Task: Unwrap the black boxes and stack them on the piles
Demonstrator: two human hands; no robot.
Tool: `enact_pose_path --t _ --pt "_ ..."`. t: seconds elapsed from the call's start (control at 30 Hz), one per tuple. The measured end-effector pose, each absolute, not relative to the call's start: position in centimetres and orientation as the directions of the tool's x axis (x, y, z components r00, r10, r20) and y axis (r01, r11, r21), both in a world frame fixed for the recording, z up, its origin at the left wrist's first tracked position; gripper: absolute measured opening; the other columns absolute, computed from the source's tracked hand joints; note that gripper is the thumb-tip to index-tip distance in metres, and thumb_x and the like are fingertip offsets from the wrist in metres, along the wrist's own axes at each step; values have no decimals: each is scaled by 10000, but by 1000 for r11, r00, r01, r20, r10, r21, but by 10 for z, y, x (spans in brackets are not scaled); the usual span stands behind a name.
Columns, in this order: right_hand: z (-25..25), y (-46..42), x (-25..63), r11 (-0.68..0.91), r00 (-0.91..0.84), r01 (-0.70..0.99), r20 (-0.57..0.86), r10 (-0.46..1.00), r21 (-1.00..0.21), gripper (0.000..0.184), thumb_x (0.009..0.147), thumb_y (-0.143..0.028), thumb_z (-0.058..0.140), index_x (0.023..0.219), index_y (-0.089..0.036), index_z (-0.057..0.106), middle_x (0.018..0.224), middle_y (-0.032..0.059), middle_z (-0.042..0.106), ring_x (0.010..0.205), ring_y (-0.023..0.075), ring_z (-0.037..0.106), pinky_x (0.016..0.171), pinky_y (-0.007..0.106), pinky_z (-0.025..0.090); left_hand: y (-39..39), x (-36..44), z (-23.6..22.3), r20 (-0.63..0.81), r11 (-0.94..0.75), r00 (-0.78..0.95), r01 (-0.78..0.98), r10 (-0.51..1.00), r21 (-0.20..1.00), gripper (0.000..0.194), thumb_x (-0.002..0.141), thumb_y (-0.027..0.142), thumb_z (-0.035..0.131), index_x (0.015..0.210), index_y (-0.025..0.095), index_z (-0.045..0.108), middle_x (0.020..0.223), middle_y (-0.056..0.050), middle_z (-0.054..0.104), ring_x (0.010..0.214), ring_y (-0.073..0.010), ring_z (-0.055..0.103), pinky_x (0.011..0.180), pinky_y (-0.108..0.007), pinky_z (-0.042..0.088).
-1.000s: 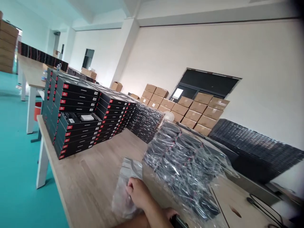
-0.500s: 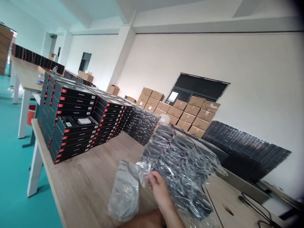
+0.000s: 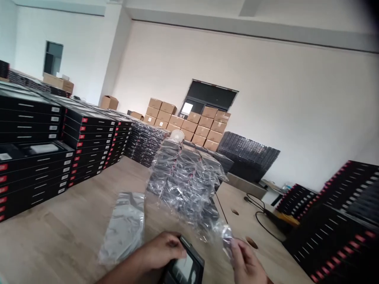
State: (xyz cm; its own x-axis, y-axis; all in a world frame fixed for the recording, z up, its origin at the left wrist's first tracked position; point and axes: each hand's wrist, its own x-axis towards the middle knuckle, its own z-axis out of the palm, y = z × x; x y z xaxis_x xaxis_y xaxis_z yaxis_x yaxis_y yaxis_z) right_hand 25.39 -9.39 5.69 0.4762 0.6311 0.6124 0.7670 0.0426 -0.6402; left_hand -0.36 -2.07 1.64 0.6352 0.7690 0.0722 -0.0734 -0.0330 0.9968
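The left hand (image 3: 161,249) is at the near middle of the head view, with its fingers bent and closed upon the far left edge of a black box (image 3: 199,258). This box is tilted, and a pale, bright area shows on its upper side; I cannot tell whether this is a print or an inner part. The right hand (image 3: 248,264), to the right of the box and apart from it, has its thumb and fingers pinched together on a clear plastic bag (image 3: 227,236), which is crumpled and points to the far side.

To the left of the box, a pile of flat plastic bags (image 3: 126,223) lies on the wooden table (image 3: 79,213). Behind the box, farther away, stand stacks of plastic-wrapped black boxes (image 3: 183,185). At the left are stacks of black boxes with red labels (image 3: 35,177), and the top one of the nearest stack is open, with a white piece (image 3: 44,148) inside. At the right there is a black cable (image 3: 262,213), and brown cartons (image 3: 204,128) are piled at the far side.
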Motion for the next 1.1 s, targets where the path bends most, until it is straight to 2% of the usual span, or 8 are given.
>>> enact_pose_path --t 0.07,0.13,0.27,0.47,0.6,0.77,0.9,1.1 --pt "60 -91 230 172 289 804 626 724 -570 370 784 -540 553 836 -199 686 834 70 726 775 227 683 728 271 541 -22 -6 20 105 -86 632 -60 768 994 453 749 586 577 781 161 729 1049 -72 646 948 -218 550 836 -290 378" --pt "57 -87 208 302 101 810 628 772 -503 311 809 -495 561 825 -215 694 809 55 723 735 198 683 705 241 539 -21 -8 21 101 -88 649 -52 754 995 614 802 679 424 802 142 723 845 -54 648 758 -175 544 709 -265 387" --pt "42 -82 183 406 -86 801 586 806 -440 230 874 -397 521 843 -242 688 799 35 706 734 169 666 699 229 516 -17 -7 14 64 -50 654 -40 754 998 495 673 604 639 720 115 704 611 15 545 585 -118 429 579 -233 302" --pt "37 -85 182 261 49 759 453 890 -597 252 742 -344 659 961 -220 678 650 -13 617 588 153 574 591 232 472 -14 -4 5 25 0 588 -43 809 999 311 601 426 693 668 122 706 610 23 542 604 -120 437 628 -240 327" --pt "45 -90 182 215 -40 781 297 954 -586 33 681 -237 635 691 -220 661 616 -26 578 587 140 536 562 221 412 -10 -5 5 -6 47 511 -68 860 997 297 588 413 687 644 122 694 581 22 536 581 -121 442 612 -244 337" --pt "52 -96 172 159 -57 788 187 981 -595 91 662 -250 644 613 -205 584 615 -30 586 596 131 516 554 208 371 -7 -7 6 -1 42 447 -80 895 996 300 576 431 704 592 134 668 667 -5 610 656 -153 511 641 -251 372" --pt "46 -96 159 152 -30 800 214 976 -580 197 787 -394 579 718 -213 613 583 -36 572 555 128 502 532 213 345 -8 -3 2 7 -5 451 -5 892 1000 313 594 459 708 594 147 677 759 -33 668 811 -213 570 721 -267 404" --pt "36 -91 159 121 32 833 265 964 -540 249 813 -380 519 631 -216 564 537 -40 530 507 124 470 502 217 324 -12 2 -2 52 -42 436 -32 898 999 358 563 486 739 538 144 636 820 -52 675 862 -233 571 730 -271 401"
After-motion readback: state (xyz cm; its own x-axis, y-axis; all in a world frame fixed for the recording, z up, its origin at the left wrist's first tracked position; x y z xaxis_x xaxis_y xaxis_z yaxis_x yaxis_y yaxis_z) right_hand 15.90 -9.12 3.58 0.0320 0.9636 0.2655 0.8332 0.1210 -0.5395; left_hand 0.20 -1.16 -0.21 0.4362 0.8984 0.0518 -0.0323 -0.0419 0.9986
